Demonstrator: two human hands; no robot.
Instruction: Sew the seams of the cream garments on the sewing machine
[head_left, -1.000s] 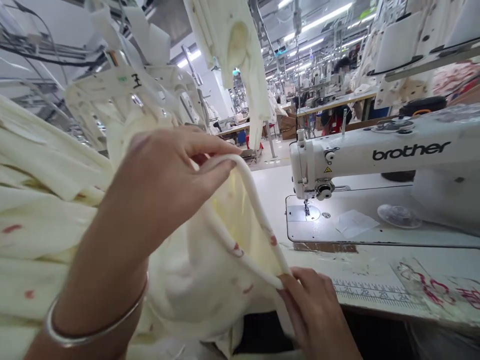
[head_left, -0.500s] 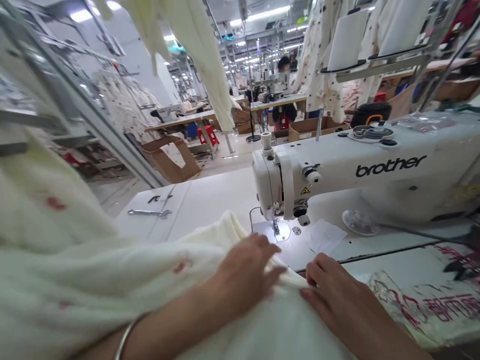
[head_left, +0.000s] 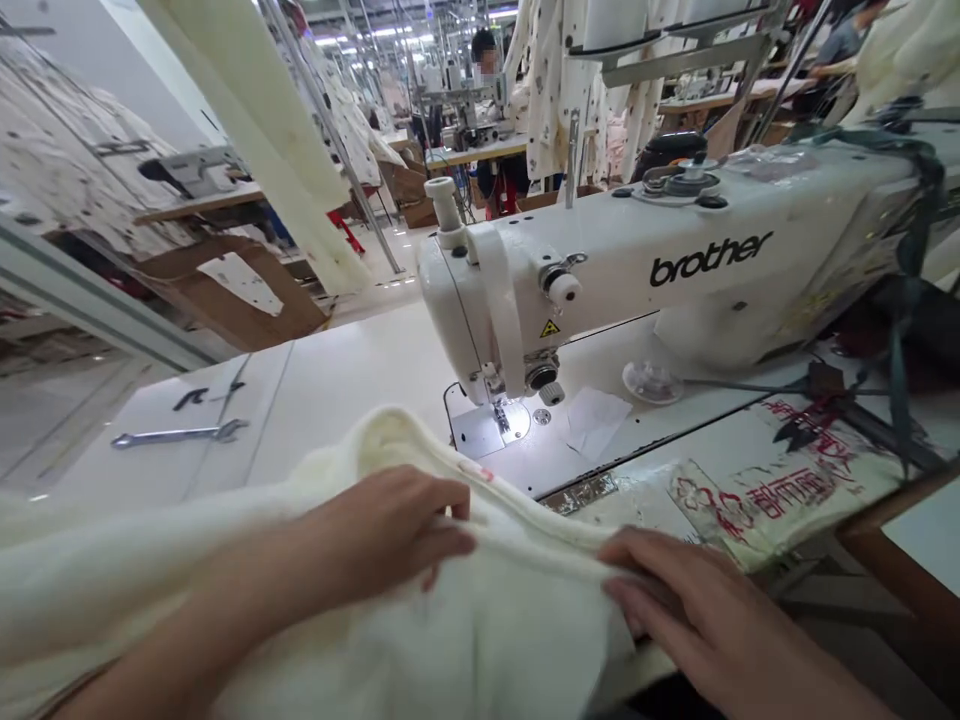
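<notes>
A cream fabric piece with small red prints spreads over the near side of the table. My left hand lies on it with bent fingers, gripping a fold near its upper edge. Between thumb and fingers, my right hand pinches the same edge farther right, so a seamed strip runs between both hands. Just beyond the fabric stands a white sewing machine marked "brother". Its lit presser foot is above the metal needle plate, apart from the fabric.
A wrench and a black hex key lie on the left of the table. Right of the needle are a white scrap and a clear round dish. Thread snips lie farther right. A cardboard box stands beyond.
The view has shifted right and down. My left hand has drawn away from the needle area and its fingers have closed in. The hands are farther apart, with the fabric edge stretched between them.
</notes>
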